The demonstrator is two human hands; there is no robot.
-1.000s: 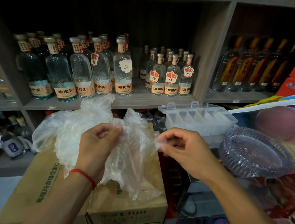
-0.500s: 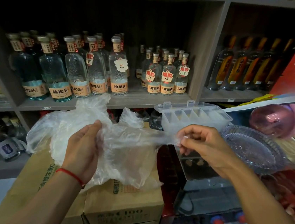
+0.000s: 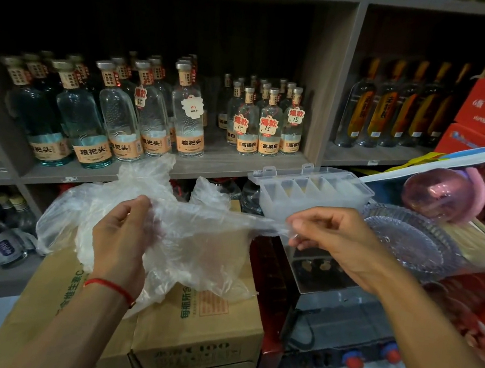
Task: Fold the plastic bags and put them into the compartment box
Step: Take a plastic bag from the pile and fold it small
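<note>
Shop shelving (image 3: 236,171) behind, rows of clear glass bottles (image 3: 187,123) on it, labels reading 粮把头 and 高粱白, red tags marked 15. Clear plastic compartment box (image 3: 310,191) right of bottles, lid open, compartments look empty. Ribbed glass dish (image 3: 410,242) just right of box. I see crumpled transparent plastic bag (image 3: 198,245) stretched below box, above brown printed cardboard cartons (image 3: 197,330). Left hand (image 3: 121,239) clenched on bag's bulk; right hand (image 3: 334,239) pinching its corner, just before box.

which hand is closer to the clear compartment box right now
Right. The right hand pinches the plastic bag just below the compartment box; the left hand grips the bag well off to the box's left.
</note>
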